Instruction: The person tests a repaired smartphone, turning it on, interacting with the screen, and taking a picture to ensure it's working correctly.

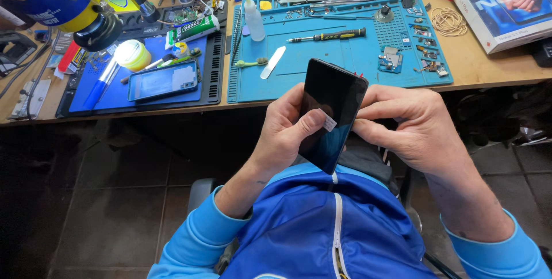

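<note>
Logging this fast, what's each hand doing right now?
Left hand: holding the black smartphone, thumb on its small white tab.
Right hand: gripping the smartphone's right edge.

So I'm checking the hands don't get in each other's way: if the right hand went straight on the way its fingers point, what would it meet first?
The right hand points toward the picture's left, its fingertips already on the edge of the dark phone. So the phone comes first; beyond it lies the left hand, whose thumb rests on a small white tab. Depth looks close, not certain.
</note>
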